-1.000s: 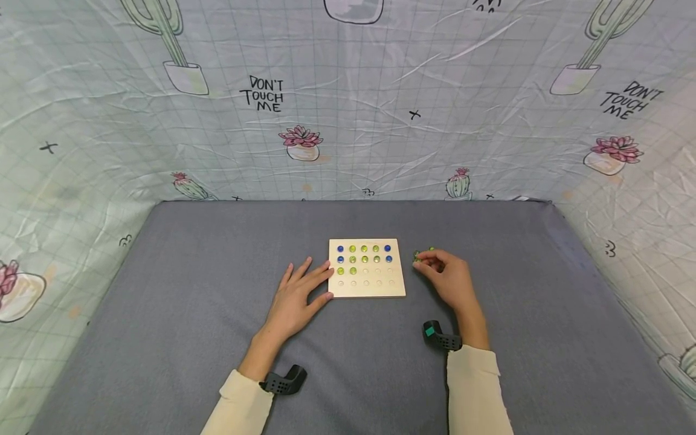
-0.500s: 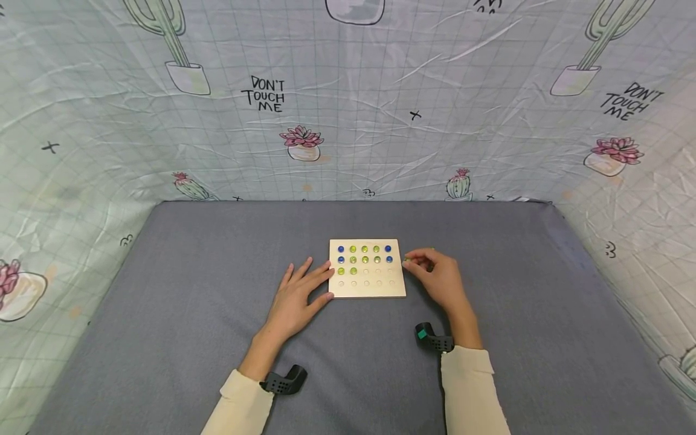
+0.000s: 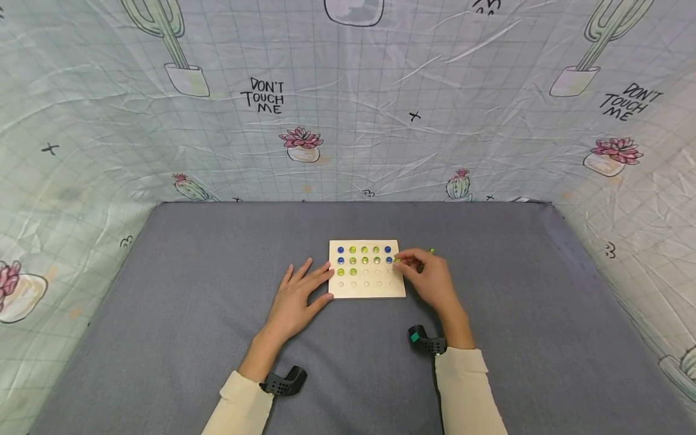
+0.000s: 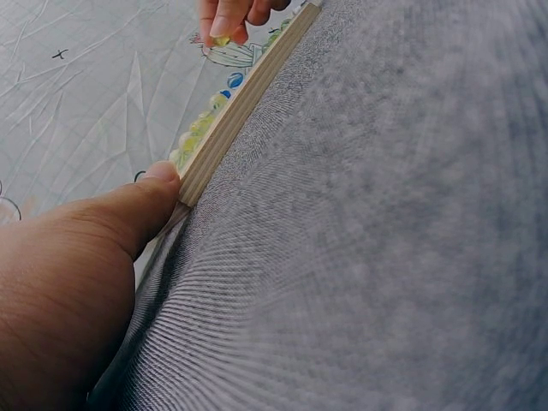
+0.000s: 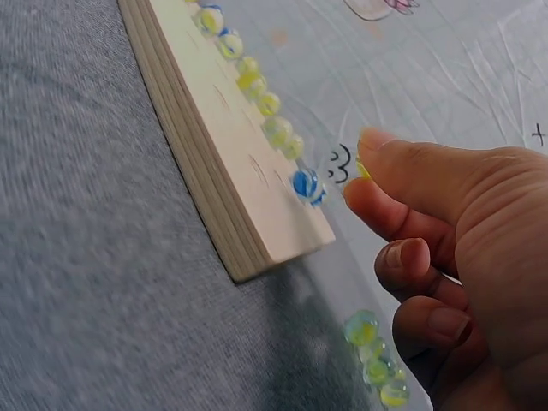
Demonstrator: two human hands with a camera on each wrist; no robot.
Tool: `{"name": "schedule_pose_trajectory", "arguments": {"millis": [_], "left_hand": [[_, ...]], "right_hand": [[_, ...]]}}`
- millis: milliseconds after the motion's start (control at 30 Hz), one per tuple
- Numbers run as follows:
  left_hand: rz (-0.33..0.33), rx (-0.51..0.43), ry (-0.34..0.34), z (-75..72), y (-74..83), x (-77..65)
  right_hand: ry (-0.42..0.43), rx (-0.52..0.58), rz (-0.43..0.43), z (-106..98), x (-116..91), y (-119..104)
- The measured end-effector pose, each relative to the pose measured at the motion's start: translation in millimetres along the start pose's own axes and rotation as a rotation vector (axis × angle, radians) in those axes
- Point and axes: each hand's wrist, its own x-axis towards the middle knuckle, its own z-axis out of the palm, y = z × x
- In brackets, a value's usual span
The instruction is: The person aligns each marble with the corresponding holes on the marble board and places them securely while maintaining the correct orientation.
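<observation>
A pale wooden board (image 3: 375, 292) with rows of round hollows lies on the grey cloth. Blue marbles (image 3: 341, 249) sit at both ends of its two far rows, yellow-green marbles (image 3: 364, 249) between them. Two yellow-green marbles (image 3: 347, 272) occupy the left of the third row. My left hand (image 3: 293, 302) rests at the board's left edge with fingers spread, its thumb (image 4: 161, 173) touching the near corner. Between thumb and index finger, my right hand (image 3: 432, 283) pinches a yellow-green marble (image 5: 364, 168), held above the board's right edge and mostly covered by the fingertips.
Several loose greenish marbles (image 5: 374, 360) lie on the cloth right of the board, partly hidden behind the right hand in the head view. A grey cloth (image 3: 217, 254) covers the table. Behind it hangs a printed curtain (image 3: 359, 151).
My right hand has moved left from the loose marbles to the board's right edge, carrying one yellow-green marble. The left hand and the board have stayed in place.
</observation>
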Motion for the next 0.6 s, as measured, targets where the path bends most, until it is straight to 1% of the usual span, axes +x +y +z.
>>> {"name": "schedule_pose_trajectory", "arguments": {"millis": [233, 467, 600], "left_hand": [[-0.003, 0.001, 0.001, 0.1, 0.6, -0.4], [-0.004, 0.0, -0.003, 0.5, 0.3, 0.0], [-0.005, -0.005, -0.001, 0.3, 0.2, 0.0]], "right_hand": [[-0.017, 0.002, -0.048, 6.3, 0.3, -4.6], [-0.046, -0.012, -0.052, 13.8, 0.0, -10.2], [-0.063, -0.013, -0.072, 18.4, 0.3, -13.1]]}}
